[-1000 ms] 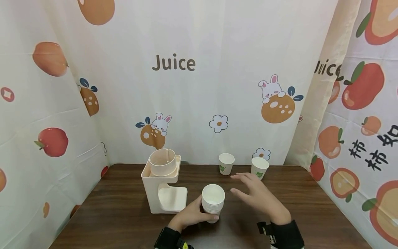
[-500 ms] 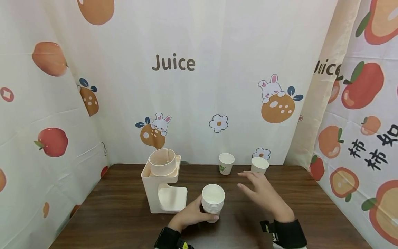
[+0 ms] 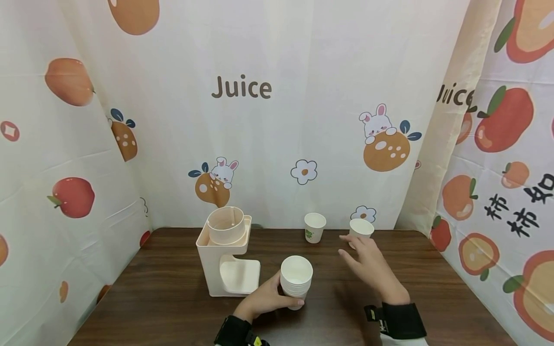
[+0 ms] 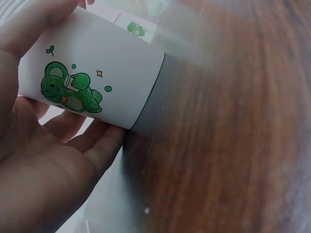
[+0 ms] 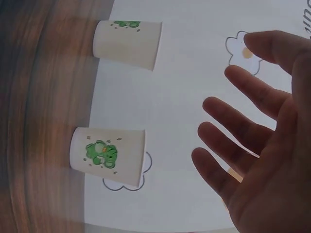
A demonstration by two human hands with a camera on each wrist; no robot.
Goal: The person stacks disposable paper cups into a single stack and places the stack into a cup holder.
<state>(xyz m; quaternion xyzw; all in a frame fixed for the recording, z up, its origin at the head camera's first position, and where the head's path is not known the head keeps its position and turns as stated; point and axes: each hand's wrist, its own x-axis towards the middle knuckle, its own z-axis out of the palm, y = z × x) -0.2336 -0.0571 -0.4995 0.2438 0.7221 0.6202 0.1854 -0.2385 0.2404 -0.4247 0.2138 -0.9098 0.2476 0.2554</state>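
Observation:
My left hand (image 3: 269, 298) grips a stack of white paper cups (image 3: 297, 278) at the front middle of the table, thumb on the near side. In the left wrist view, a green cartoon animal is printed on the paper cup (image 4: 92, 68) between thumb and fingers. My right hand (image 3: 373, 265) is in the air with fingers spread and nothing in it. It overlaps the lower part of the right paper cup (image 3: 361, 228) in the head view. Another paper cup (image 3: 314, 228) stands upright to its left. The right wrist view shows both cups apart from the right hand's fingers (image 5: 238, 124).
A cream-coloured juicer-like machine (image 3: 212, 269) with a round open top stands left of the stack. The dark wooden table (image 3: 164, 298) ends at a white curtain (image 3: 268, 129) printed with fruit, rabbits and "Juice". Similar curtains hang on both sides.
My right hand has moved to the right, from between the two standing cups to in front of the right one. The left hand and its stack have stayed in place.

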